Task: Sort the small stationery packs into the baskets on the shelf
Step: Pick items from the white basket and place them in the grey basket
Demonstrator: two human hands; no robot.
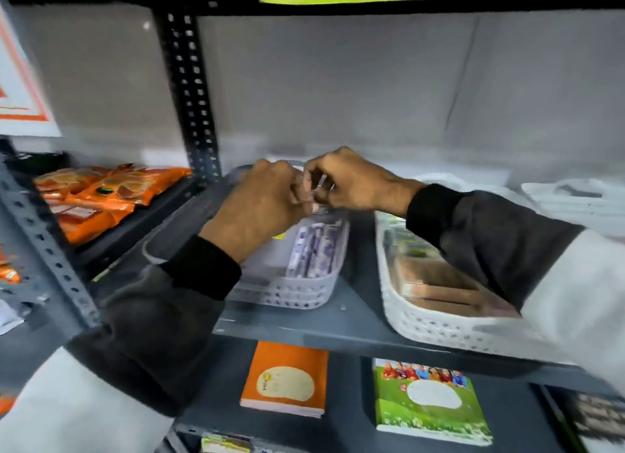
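My left hand (260,202) and my right hand (348,182) meet over the far end of a pale lilac basket (297,293) on the grey shelf (338,324). Both pinch a small clear stationery pack (316,190) between their fingertips; blur hides its details. Several purple-and-white packs (314,253) stand on edge along the basket's right side. To the right, a white woven basket (439,327) holds brown and green packs (436,283); my right sleeve covers part of it.
A third white basket (581,202) sits far right on the same shelf. Orange snack bags (108,195) lie in the left bay behind a perforated upright (192,90). On the shelf below lie an orange notebook (287,378) and a green notebook (429,398).
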